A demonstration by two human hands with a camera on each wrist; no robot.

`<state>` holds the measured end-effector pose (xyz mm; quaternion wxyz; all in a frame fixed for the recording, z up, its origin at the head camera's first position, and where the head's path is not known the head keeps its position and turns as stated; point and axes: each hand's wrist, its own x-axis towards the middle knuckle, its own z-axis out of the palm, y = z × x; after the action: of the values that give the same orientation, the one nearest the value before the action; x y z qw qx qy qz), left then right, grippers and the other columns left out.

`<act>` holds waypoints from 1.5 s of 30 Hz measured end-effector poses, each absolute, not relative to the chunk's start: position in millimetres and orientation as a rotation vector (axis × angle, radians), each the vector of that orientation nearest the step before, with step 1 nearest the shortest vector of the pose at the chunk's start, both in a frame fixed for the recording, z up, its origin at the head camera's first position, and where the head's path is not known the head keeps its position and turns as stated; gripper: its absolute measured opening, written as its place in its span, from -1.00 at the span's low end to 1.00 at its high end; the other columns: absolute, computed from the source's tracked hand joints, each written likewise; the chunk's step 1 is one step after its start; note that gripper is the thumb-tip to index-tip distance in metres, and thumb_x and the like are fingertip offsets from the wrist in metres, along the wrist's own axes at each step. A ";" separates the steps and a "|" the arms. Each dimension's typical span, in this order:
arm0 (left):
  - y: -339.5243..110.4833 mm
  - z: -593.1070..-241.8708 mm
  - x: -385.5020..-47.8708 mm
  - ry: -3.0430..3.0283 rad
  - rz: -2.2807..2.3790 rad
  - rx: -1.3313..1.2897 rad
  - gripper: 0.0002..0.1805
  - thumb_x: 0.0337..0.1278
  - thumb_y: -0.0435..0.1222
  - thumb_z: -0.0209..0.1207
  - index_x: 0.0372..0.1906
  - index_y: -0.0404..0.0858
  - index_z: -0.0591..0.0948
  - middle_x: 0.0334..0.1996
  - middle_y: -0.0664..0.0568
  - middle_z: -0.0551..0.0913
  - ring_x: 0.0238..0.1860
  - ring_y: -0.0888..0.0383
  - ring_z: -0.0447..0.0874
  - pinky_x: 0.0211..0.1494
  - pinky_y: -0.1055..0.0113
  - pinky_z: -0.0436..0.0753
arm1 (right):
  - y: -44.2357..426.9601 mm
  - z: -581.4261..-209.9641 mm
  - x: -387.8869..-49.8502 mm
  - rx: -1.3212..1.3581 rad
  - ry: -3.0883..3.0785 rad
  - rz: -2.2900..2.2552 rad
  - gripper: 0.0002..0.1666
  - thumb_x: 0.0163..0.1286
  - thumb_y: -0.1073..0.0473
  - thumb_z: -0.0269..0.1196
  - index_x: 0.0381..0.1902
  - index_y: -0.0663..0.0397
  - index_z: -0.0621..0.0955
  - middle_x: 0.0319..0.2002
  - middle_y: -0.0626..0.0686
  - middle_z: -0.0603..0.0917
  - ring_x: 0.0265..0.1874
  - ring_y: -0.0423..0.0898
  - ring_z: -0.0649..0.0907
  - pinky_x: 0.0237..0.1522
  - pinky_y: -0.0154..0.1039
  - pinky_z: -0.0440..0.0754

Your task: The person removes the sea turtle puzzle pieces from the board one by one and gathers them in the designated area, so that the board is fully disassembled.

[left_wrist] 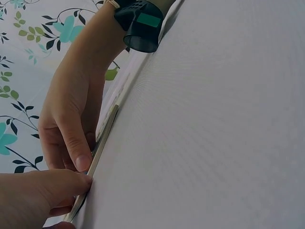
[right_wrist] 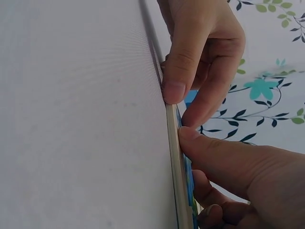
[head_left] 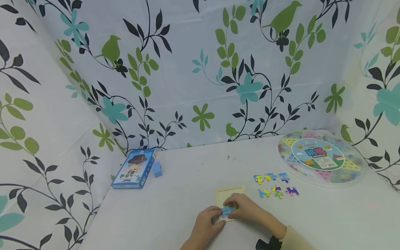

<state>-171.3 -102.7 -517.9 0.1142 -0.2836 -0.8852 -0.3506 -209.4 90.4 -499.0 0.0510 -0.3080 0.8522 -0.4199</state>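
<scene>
A small wooden puzzle tray (head_left: 230, 191) lies on the table, with blue jigsaw pieces (head_left: 227, 211) in its near part. My left hand (head_left: 207, 223) grips the tray's left edge, its thumb (right_wrist: 175, 90) at the near corner and its index finger reaching over to the pieces. With curled fingers and thumb, my right hand (head_left: 245, 207) pinches a jigsaw piece inside the tray. That piece is mostly hidden under the fingers. In the left wrist view, the tray (left_wrist: 102, 140) appears edge-on between both hands.
Several loose jigsaw pieces (head_left: 276, 187) lie right of the tray. Behind them at the right is a round, colourful case (head_left: 353, 163). A blue card box (head_left: 132, 170) and a small blue block (head_left: 157, 169) stand at the back left. Patterned cloth (head_left: 175, 86) walls the table.
</scene>
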 end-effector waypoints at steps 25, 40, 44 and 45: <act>-101.5 -514.8 -169.7 -2.652 -1.115 -0.748 -0.68 -0.19 -0.34 0.33 -0.25 -0.42 0.61 -0.21 -0.03 0.57 -0.58 0.40 0.33 -0.46 0.53 0.43 | 91.4 -502.6 -212.3 -0.852 2.579 -1.324 -0.60 -0.12 0.21 0.43 -0.25 0.09 0.59 -0.39 -0.18 0.55 -0.34 -0.22 0.49 -0.20 -0.24 0.44; -101.9 -517.8 -171.5 -2.646 -1.131 -0.728 -0.65 -0.21 -0.33 0.34 -0.23 -0.42 0.61 -0.18 -0.04 0.56 -0.60 0.41 0.31 -0.50 0.54 0.41 | 91.1 -500.9 -211.3 -0.890 2.557 -1.356 -0.61 -0.12 0.20 0.43 -0.27 0.08 0.58 -0.40 -0.17 0.54 -0.35 -0.20 0.49 -0.23 -0.26 0.43; -101.8 -517.1 -170.7 -2.657 -1.134 -0.716 -0.65 -0.21 -0.32 0.34 -0.22 -0.43 0.61 -0.17 -0.05 0.56 -0.60 0.42 0.30 -0.50 0.53 0.41 | 91.4 -500.6 -210.9 -0.890 2.552 -1.368 -0.61 -0.12 0.21 0.43 -0.26 0.09 0.57 -0.40 -0.15 0.55 -0.35 -0.19 0.49 -0.23 -0.26 0.42; -101.6 -516.9 -170.5 -2.660 -1.134 -0.714 -0.64 -0.21 -0.32 0.34 -0.22 -0.43 0.60 -0.17 -0.06 0.56 -0.60 0.42 0.30 -0.50 0.53 0.41 | 91.5 -501.0 -210.9 -0.891 2.552 -1.369 -0.60 -0.12 0.21 0.43 -0.26 0.09 0.57 -0.40 -0.15 0.55 -0.36 -0.20 0.49 -0.24 -0.26 0.42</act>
<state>-170.5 -101.6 -516.9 0.0815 -0.2390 -0.8900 -0.3795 -210.9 91.5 -501.0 0.0556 -0.2936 0.8409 -0.4512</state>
